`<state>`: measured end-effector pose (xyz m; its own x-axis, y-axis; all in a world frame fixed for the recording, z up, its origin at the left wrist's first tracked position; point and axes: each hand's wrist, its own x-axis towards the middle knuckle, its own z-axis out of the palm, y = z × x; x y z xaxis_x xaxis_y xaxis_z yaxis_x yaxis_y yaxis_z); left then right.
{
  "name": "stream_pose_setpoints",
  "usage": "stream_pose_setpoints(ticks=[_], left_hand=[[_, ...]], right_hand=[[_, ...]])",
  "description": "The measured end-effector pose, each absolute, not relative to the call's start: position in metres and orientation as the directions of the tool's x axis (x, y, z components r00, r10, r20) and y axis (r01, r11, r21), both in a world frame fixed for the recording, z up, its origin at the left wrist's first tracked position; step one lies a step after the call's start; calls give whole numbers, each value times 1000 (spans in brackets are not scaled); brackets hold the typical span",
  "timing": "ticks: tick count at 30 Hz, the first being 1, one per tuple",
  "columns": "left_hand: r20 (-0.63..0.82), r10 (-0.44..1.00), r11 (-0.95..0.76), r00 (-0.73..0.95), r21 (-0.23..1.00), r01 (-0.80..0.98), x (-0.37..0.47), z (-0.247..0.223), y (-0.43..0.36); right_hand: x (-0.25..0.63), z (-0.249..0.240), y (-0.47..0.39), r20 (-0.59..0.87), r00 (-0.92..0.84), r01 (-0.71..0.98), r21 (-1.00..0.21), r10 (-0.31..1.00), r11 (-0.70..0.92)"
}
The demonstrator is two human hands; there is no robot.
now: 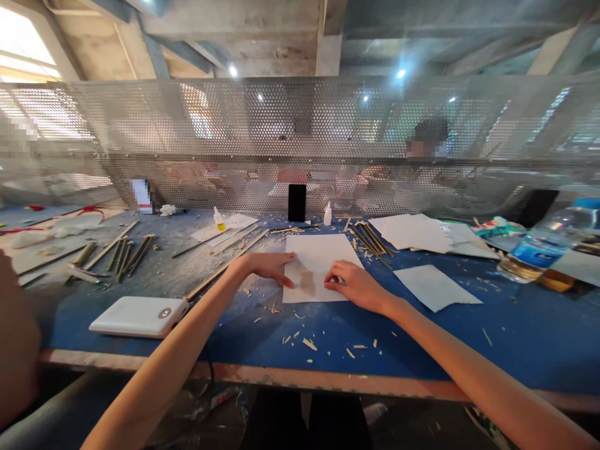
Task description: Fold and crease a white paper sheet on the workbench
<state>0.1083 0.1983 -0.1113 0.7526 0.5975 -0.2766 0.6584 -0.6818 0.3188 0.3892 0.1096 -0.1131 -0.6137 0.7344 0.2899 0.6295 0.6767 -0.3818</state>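
A white sheet of paper (pixel 319 250) lies on the blue tabletop in front of me, with a small tan patch (pixel 307 283) near its lower middle. My left hand (pixel 269 267) rests over the sheet's left edge, thumb and fingers apart. Over the right edge is my right hand (pixel 349 282), its fingers curled in toward the thumb. Whatever may be between those fingertips is too small or hidden to make out. Whether the tan patch is a flat piece or a mark, I cannot tell.
Wood shavings (pixel 309 344) litter the blue table (pixel 398 344). A white power bank (pixel 138 315) lies left, bundled sticks (pixel 124 256) behind it. Glue bottles (pixel 327 214) and a black phone (pixel 297 203) stand before the perforated metal screen (pixel 262 125). Right are papers (pixel 435 286) and a water bottle (pixel 539 250).
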Motion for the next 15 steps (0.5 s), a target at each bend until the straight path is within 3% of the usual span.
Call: stream_pose_setpoints(ticks=[2, 7, 15], left_hand=[[-293, 612, -666, 735, 310, 678, 108, -111, 198], [-309, 612, -663, 728, 300, 685, 108, -112, 199], [-327, 616, -642, 717, 319, 697, 108, -113, 200]], right_hand=[[391, -113, 111, 305, -605, 648, -350, 736, 677], [390, -116, 112, 276, -630, 601, -419, 726, 681], [393, -118, 114, 335, -613, 636, -328, 715, 699]])
